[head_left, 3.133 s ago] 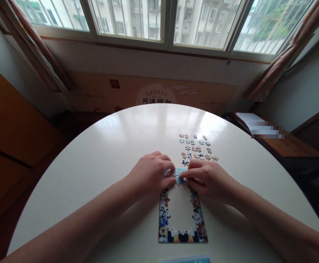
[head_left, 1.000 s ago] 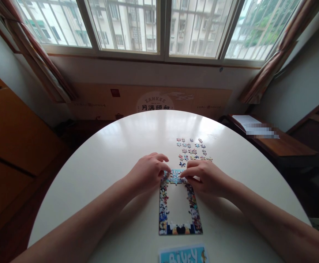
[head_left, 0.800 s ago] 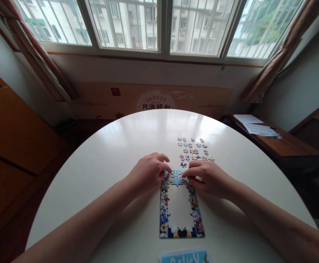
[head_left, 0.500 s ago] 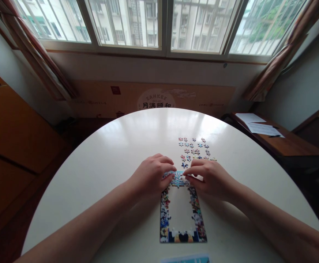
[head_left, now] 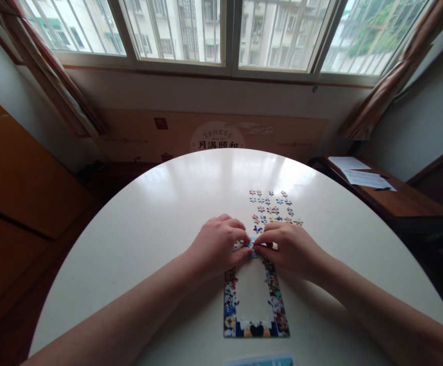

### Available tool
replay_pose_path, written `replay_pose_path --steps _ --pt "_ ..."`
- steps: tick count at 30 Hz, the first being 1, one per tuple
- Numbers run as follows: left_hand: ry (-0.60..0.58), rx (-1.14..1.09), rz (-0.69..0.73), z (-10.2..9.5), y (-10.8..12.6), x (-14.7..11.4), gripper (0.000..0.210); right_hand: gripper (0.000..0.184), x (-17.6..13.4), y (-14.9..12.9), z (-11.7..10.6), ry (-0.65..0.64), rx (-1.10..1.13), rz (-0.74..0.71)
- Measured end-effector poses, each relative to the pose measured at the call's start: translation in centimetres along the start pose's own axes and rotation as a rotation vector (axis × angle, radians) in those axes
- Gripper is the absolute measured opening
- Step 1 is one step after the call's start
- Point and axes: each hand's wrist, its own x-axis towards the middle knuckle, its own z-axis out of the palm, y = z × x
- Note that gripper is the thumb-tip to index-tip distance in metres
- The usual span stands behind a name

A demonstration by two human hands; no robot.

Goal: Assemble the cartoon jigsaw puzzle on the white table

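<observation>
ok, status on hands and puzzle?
Left hand and right hand at far end of puzzle, nearly meeting. Middle unfilled. Far edge partly hidden by fingers; loose pieces beyond.

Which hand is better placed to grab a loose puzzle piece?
Probably the right hand: it lies close to the loose pieces, while the left hand sits farther off to their left.

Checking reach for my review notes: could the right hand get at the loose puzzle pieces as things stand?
Probably yes: the right hand is just short of the loose puzzle pieces, and nothing visible blocks the way, though it is busy at the partly built puzzle.
</observation>
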Motion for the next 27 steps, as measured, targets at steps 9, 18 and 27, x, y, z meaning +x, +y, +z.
replay_pose_path --steps 9,18,27 --pt "0.005 0.004 -0.001 0.27 -0.22 0.05 0.013 0.012 0.22 -0.92 -0.52 -0.05 -0.049 0.064" --pt "0.002 -0.021 -0.007 0.38 -0.42 0.18 0.012 0.013 0.41 -1.13 -0.49 -0.091 -0.126 0.031" --pt "0.003 -0.023 -0.015 0.55 -0.5 0.1 0.013 0.011 0.56 -0.56 0.15 -0.074 -0.061 0.023"
